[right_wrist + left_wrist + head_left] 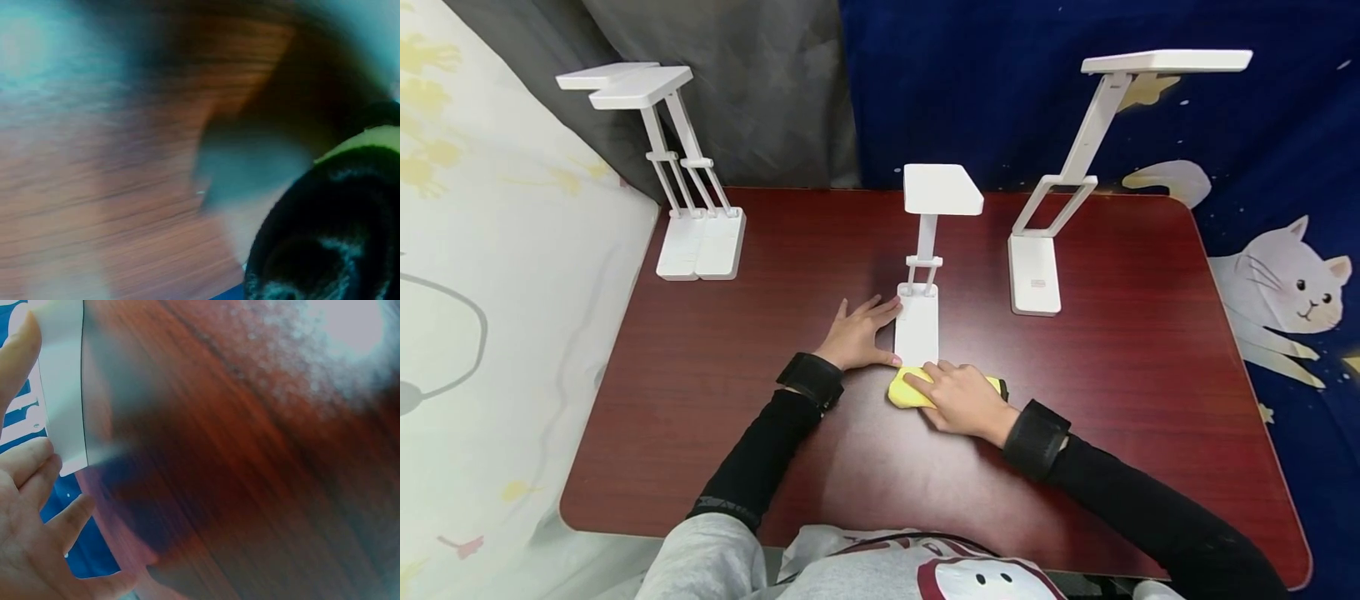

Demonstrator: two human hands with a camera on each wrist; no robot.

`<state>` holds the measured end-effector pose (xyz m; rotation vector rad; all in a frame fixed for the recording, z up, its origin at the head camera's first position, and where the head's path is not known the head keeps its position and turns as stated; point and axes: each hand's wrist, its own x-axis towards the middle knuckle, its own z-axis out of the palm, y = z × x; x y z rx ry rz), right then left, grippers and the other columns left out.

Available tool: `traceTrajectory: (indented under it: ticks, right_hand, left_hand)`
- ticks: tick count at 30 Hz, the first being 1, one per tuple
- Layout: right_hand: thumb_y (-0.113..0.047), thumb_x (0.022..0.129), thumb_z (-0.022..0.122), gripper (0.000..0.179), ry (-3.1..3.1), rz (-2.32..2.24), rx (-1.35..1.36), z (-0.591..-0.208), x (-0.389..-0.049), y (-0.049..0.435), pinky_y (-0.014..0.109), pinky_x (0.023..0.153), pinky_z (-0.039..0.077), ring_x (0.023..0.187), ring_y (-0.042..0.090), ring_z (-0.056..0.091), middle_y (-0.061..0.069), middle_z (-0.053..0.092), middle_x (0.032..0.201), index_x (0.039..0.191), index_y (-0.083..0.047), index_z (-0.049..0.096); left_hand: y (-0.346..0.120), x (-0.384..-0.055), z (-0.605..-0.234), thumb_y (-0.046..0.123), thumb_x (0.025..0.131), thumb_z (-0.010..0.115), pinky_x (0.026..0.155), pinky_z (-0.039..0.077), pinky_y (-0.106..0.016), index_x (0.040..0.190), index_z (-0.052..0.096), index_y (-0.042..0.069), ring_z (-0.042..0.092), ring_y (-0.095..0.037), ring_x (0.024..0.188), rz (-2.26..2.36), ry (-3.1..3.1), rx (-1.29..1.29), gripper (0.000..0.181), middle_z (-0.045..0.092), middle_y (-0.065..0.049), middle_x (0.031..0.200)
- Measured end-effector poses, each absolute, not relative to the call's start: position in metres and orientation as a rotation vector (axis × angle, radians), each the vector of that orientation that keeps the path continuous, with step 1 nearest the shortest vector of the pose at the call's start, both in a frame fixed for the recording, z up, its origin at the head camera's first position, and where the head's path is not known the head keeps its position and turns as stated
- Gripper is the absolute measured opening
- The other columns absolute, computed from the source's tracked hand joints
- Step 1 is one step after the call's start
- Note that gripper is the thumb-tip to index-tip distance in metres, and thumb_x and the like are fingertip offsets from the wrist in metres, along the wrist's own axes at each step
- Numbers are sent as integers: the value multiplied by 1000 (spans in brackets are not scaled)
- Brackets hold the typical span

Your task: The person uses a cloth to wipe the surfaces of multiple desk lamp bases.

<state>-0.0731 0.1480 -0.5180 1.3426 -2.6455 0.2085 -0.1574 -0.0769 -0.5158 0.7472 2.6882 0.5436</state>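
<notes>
A white folding desk lamp (pixel 917 325) stands upright at the middle of the table. My left hand (pixel 861 337) touches the left side of its base with fingers spread and thumb near the front corner. In the left wrist view that hand (pixel 37 525) lies beside the white base (pixel 62 381). My right hand (pixel 966 400) grips a soft-looking yellow thing with a black end (pixel 910 390), held against the base's front edge. Its fuzzy black part (pixel 325 231) and yellow-green rim fill the right wrist view's lower right; its exact kind is unclear.
Two more white desk lamps (pixel 718 242) stand side by side at the back left. Another one (pixel 1033 279) stands to the right, its head raised high. The reddish-brown table (pixel 775 300) ends at a grey and a blue curtain (pixel 962 83).
</notes>
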Motion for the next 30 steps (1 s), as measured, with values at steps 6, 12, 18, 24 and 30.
traceTrajectory:
  ticks: [6,12,18,24,30]
  right_hand:
    - [-29,77,77,52,-2682,211,1304,-517,-69,161,40,51,53,78,27,64,12,65,101,124,-10,67]
    - [-28,77,76,52,-2710,211,1278,-517,-67,172,41,51,53,79,28,65,13,65,102,125,-9,67]
    - [-27,77,75,50,-2710,208,1261,-517,-67,179,41,49,52,76,28,63,12,63,96,123,-9,68]
    - [-26,77,74,49,-2729,179,1249,-513,-69,186,41,50,52,75,28,63,12,62,94,122,-7,68]
    - [-27,75,77,51,-2729,152,1280,-502,-68,184,42,52,53,77,27,64,12,64,96,121,-8,68]
  left_hand:
    - [-76,-157,-517,55,74,82,114,8,-67,154,38,17,23,-23,149,544,2690,746,100,32,3,159]
    - [-75,-157,-511,54,74,82,114,7,-66,155,35,17,21,-22,149,516,2673,726,100,31,2,160]
    - [-76,-158,-509,54,75,82,114,6,-66,155,35,18,20,-22,149,508,2674,715,101,30,3,160]
    - [-77,-159,-511,54,74,82,114,8,-66,155,36,17,21,-22,149,523,2683,720,100,30,4,160]
    - [-76,-159,-513,54,74,82,114,7,-66,155,35,18,21,-22,149,526,2679,731,100,30,4,160]
